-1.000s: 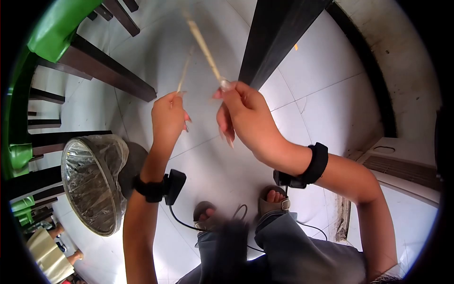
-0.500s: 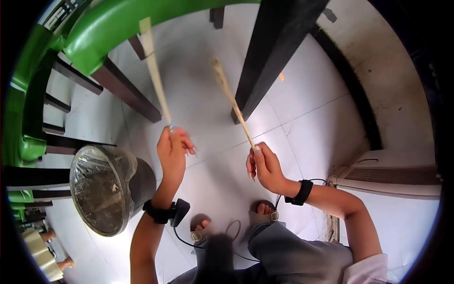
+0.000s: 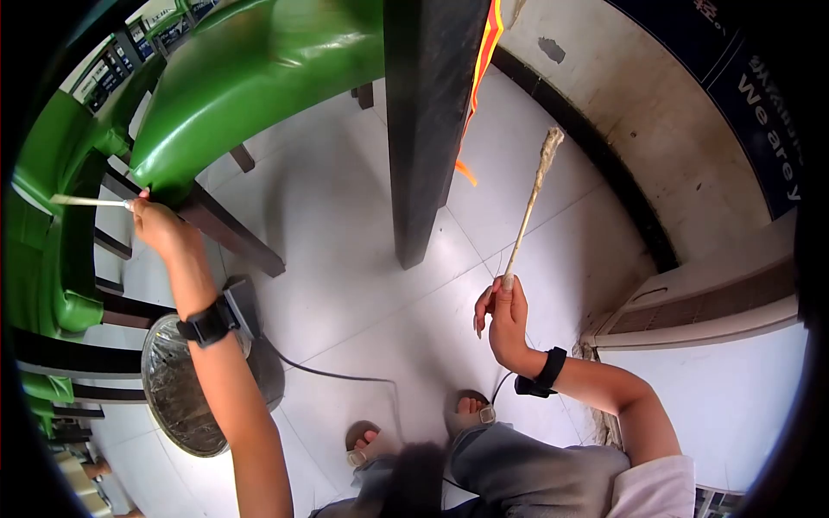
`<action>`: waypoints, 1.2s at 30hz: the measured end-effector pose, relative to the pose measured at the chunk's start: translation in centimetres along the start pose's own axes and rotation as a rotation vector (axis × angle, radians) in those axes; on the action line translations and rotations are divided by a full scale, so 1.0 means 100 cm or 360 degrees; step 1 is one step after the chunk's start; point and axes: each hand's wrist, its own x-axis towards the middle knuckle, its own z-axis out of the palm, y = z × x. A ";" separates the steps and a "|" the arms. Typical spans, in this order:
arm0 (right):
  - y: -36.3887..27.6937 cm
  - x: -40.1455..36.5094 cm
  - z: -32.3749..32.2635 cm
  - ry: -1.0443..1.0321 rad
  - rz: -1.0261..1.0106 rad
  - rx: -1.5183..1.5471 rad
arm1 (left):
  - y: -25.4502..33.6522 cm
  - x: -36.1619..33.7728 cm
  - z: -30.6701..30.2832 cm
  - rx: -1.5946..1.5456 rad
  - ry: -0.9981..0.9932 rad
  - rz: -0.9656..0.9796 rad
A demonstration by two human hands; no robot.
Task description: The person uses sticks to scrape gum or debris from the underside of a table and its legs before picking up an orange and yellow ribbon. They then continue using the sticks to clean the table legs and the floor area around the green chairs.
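At the left, my left hand (image 3: 157,223) is closed on the end of a pale, thin stick (image 3: 91,201), which points left in front of the green chairs. My right hand (image 3: 503,315) pinches the lower end of a longer stick (image 3: 524,223) between thumb and finger. That stick stands up and leans slightly right over the floor, with a rough, thickened brownish tip. Black straps with small devices are on both wrists.
Green padded chairs (image 3: 250,78) with dark legs fill the upper left. A dark post (image 3: 419,129) stands at top centre beside an orange-yellow ribbon (image 3: 467,173). A lined bin (image 3: 186,384) is at lower left, a white cabinet (image 3: 699,380) at right.
My left hand has moved left and up with its stick, which now lies nearly level. The stick in my right hand has swung from leaning left to leaning right. The view has shifted.
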 end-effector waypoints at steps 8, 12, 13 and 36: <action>-0.010 0.020 -0.022 0.0102 -0.0110 -0.0063 | -0.008 -0.001 0.014 0.0183 0.0280 0.0248; -0.016 0.030 -0.017 0.0033 -0.0165 -0.0072 | -0.004 -0.020 0.015 0.0277 0.0331 0.0319; -0.016 0.033 -0.014 0.0001 -0.0133 -0.0047 | -0.004 -0.030 0.018 0.0226 0.0324 0.0316; -0.014 0.036 -0.052 0.0312 0.0239 -0.0204 | -0.017 -0.126 -0.044 0.0202 -0.0303 0.0457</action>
